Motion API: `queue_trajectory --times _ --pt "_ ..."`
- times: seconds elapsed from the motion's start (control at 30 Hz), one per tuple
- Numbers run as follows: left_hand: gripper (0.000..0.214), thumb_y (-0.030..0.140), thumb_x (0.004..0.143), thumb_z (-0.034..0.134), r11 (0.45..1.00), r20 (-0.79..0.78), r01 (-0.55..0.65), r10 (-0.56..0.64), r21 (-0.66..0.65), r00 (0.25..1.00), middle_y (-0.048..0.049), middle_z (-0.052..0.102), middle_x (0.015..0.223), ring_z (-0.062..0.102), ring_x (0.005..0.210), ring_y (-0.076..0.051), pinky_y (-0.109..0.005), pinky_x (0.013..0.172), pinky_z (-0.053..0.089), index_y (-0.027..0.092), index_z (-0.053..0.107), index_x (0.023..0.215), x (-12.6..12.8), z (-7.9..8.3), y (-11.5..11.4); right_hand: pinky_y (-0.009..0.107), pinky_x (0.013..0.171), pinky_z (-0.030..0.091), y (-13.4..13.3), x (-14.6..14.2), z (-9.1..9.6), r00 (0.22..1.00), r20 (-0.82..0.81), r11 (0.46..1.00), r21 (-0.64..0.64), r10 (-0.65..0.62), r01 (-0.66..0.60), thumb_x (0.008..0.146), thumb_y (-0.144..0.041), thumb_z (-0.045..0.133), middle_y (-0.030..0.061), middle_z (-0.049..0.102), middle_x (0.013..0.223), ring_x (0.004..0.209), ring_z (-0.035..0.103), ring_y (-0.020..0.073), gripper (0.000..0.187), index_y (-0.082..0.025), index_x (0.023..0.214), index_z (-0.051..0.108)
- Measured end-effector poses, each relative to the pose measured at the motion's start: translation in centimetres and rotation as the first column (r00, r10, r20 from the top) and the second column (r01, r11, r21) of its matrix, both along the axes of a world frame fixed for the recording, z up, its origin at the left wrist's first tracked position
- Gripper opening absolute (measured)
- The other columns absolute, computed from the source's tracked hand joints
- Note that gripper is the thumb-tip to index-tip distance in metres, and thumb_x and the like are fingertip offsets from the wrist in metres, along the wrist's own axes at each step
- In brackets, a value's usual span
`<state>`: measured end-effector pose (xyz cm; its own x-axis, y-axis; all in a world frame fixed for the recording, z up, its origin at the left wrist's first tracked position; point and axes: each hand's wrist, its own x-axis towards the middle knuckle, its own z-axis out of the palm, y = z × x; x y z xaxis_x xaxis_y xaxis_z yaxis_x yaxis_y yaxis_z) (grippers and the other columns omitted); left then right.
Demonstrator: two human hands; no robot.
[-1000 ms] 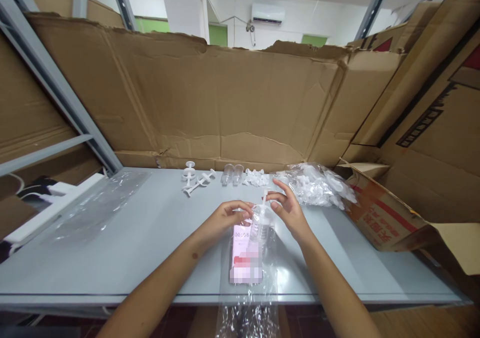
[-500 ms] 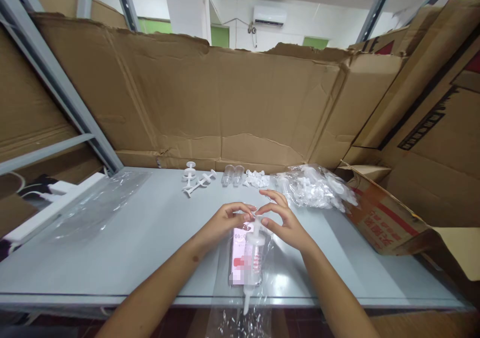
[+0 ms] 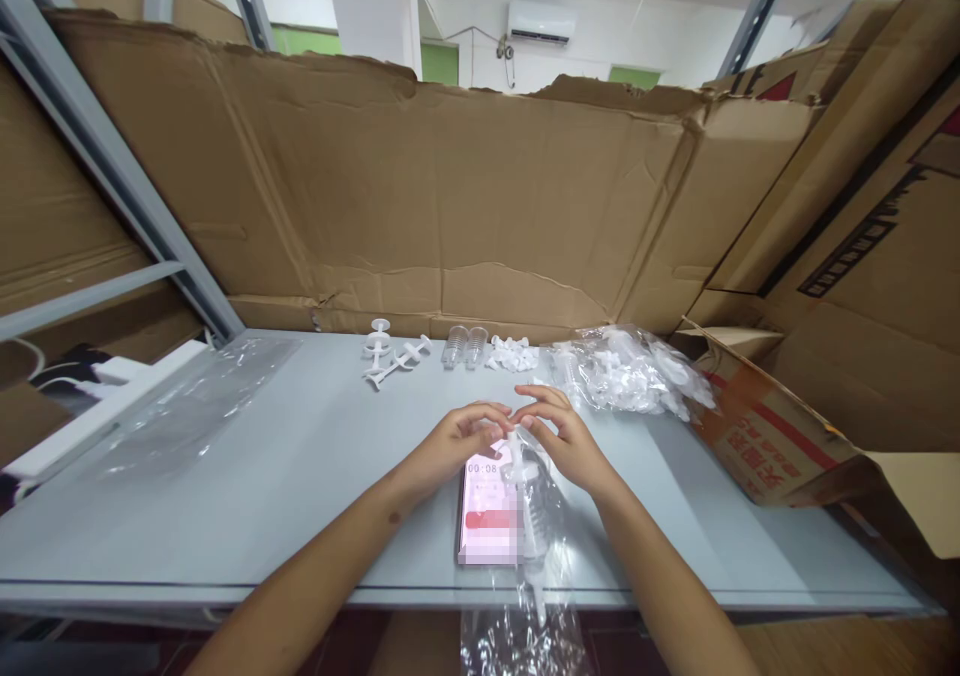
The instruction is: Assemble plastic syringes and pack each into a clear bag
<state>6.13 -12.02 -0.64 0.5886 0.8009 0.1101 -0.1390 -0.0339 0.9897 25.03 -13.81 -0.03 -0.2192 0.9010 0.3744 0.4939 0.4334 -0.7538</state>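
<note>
A large clear syringe with a white plunger lies inside a clear plastic bag, whose lower part hangs past the table's front edge. My left hand and my right hand meet at the top of the bag. Both hands are closed, thumb against fingertips, pinching the bag beside the plunger's end; the right hand's outer fingers stretch forward. The exact contact at the fingertips is hard to make out. Beneath the bag, a phone with a lit pink screen rests on the table, partly covered by the syringe.
White plunger parts, clear barrels and a pile of small white caps sit along the back of the grey table. To their right lie bagged parts and a cardboard box. A power strip runs along the left.
The bag with the syringe has swung to the right at its lower end, uncovering more of the phone screen. Both hands have stayed almost in place at the bag's top.
</note>
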Motion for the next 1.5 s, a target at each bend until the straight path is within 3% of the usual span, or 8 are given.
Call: queue_trajectory --times 0.23,0.4,0.7,0.83,1.0,1.1,1.3,1.5 --pt "0.019 0.035 0.078 0.057 1.0 -0.006 0.015 -0.015 0.014 1.0 -0.0065 0.05 0.115 0.052 0.095 -0.018 -0.028 0.073 0.046 0.02 0.065 0.086 0.0 -0.3 0.1 0.049 0.101 0.025 -0.1 0.4 -0.1 1.0 0.006 0.989 -0.148 0.024 -0.023 0.083 -0.035 0.049 0.0054 0.053 0.122 0.123 0.037 0.0247 0.02 -0.028 0.091 0.067" --pt "0.02 0.036 0.078 0.056 1.0 -0.022 0.004 -0.004 -0.001 1.0 -0.0084 0.046 0.121 0.05 0.103 -0.021 -0.03 0.076 0.047 0.019 0.066 0.085 -0.1 0.1 0.0 0.049 0.1 0.025 -0.1 1.0 0.3 0.996 0.079 0.992 -0.124 -0.029 0.039 0.082 -0.034 0.051 0.0071 0.053 0.121 0.123 0.036 0.0257 0.018 -0.026 0.085 0.068" --pt "0.021 0.036 0.079 0.055 0.999 -0.057 0.013 -0.011 0.042 0.998 -0.0067 0.047 0.122 0.052 0.096 -0.018 -0.028 0.074 0.045 0.022 0.067 0.088 -0.3 0.2 0.0 0.046 0.103 0.025 -0.5 0.2 0.7 0.998 -0.058 0.999 -0.029 0.021 -0.023 0.083 -0.039 0.049 0.0035 0.048 0.129 0.125 0.034 0.0239 0.021 -0.029 0.093 0.065" --pt "0.019 0.035 0.079 0.055 0.999 -0.074 0.001 0.002 0.037 0.997 -0.0059 0.045 0.124 0.051 0.099 -0.019 -0.028 0.076 0.044 0.023 0.068 0.088 -0.3 0.3 0.0 0.048 0.106 0.018 -0.5 0.4 0.7 0.996 -0.042 0.995 -0.05 0.081 -0.083 0.088 -0.042 0.039 -0.0004 0.044 0.134 0.13 0.025 0.023 0.031 -0.03 0.088 0.067" --pt "0.017 0.033 0.079 0.056 0.997 -0.065 0.029 -0.024 0.065 0.998 -0.0063 0.045 0.121 0.049 0.102 -0.02 -0.028 0.073 0.044 0.023 0.068 0.084 -0.2 0.4 0.0 0.051 0.106 0.015 -0.5 0.6 0.6 0.976 0.001 0.965 -0.147 0.218 -0.216 0.086 -0.042 0.043 -0.0018 0.038 0.139 0.133 0.017 0.0226 0.028 -0.03 0.089 0.068" --pt "0.017 0.033 0.079 0.056 0.997 -0.062 0.02 -0.016 0.069 0.998 -0.0061 0.048 0.116 0.052 0.096 -0.018 -0.027 0.072 0.044 0.022 0.068 0.084 -0.3 0.3 0.1 0.05 0.106 0.017 -0.6 0.6 0.9 0.97 -0.014 0.96 -0.141 0.244 -0.243 0.085 -0.041 0.046 -0.0006 0.043 0.135 0.132 0.022 0.0224 0.026 -0.027 0.079 0.068" --pt "0.019 0.034 0.08 0.054 0.994 -0.071 -0.004 0.012 0.106 0.997 -0.0054 0.054 0.106 0.052 0.089 -0.016 -0.025 0.068 0.043 0.022 0.067 0.085 -0.4 0.0 0.5 0.049 0.102 0.022 -0.9 0.9 1.4 0.992 0.074 0.994 -0.043 0.101 -0.098 0.081 -0.037 0.054 0.0025 0.047 0.128 0.125 0.03 0.0258 0.016 -0.025 0.075 0.064" --pt "0.021 0.034 0.081 0.052 0.982 -0.166 -0.032 0.064 0.186 0.984 -0.0056 0.057 0.104 0.053 0.091 -0.017 -0.026 0.07 0.044 0.021 0.067 0.089 -0.4 -0.1 0.6 0.037 0.079 0.04 -1.0 1.1 1.6 0.983 0.182 0.997 0.063 0.032 -0.044 0.082 -0.033 0.053 0.0046 0.055 0.084 0.085 0.051 0.0201 0.015 -0.024 0.077 0.063"
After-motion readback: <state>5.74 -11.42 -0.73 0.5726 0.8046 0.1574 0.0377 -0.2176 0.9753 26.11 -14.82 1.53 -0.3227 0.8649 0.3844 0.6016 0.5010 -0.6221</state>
